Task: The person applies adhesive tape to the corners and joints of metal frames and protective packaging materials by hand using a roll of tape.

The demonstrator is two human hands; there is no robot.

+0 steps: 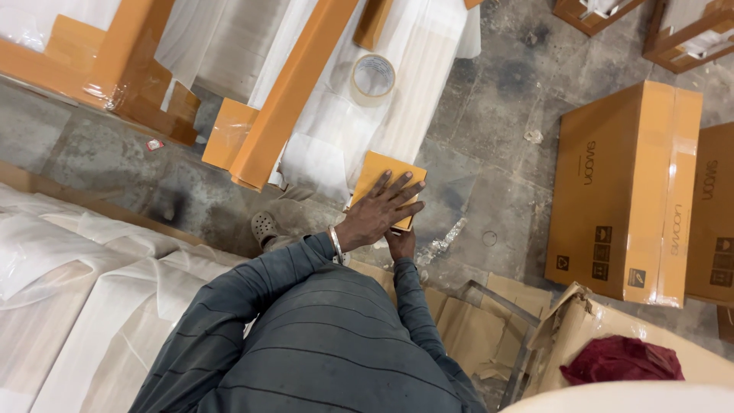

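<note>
A small flat orange cardboard piece [373,170] is held in front of my body, above the concrete floor. My left hand [381,210] lies on top of it with fingers spread, a metal bangle on the wrist. My right hand [400,243] grips its near edge from below, mostly hidden under the piece and my left hand. The piece is sandwiched between both hands.
A clear tape roll [373,76] lies on white wrapped panels [428,69] ahead. A long orange cardboard strip [294,92] runs diagonally beside it. A large taped carton [623,187] sits at right, a red cloth [623,359] in open cardboard at lower right. More white wrapped sheets [76,291] are at left.
</note>
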